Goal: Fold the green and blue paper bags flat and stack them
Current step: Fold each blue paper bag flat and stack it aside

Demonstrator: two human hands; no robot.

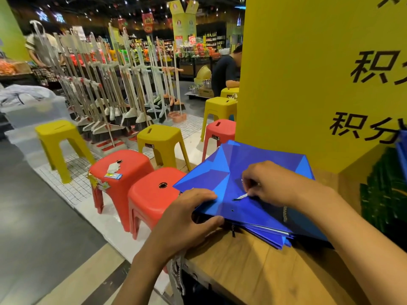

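- Resting at the left edge of the wooden counter (253, 267), the stack of blue bags (271, 234) lies low, its far-left corner hanging out above a red stool (152, 194).
- The top blue bag (253, 164) is not yet flat, and its creased panels ridge up. The paper looks light, stiff along its folds, and apt to spring back or slide on the smooth sheets beneath. It is best held by its edges and pressed along the creases rather than pulled by the cord.
- Its mouth, marked by the cord holes, faces the person and its folded bottom points away. The long axis seems to run near to far, though the lens bends things.
- The left hand (187, 219) grips the stack's near-left edge, fingers above, thumb below.
- The right hand (271, 183) pinches the white cord (242, 196) on the top bag.
- I cannot make out a green bag with any certainty.
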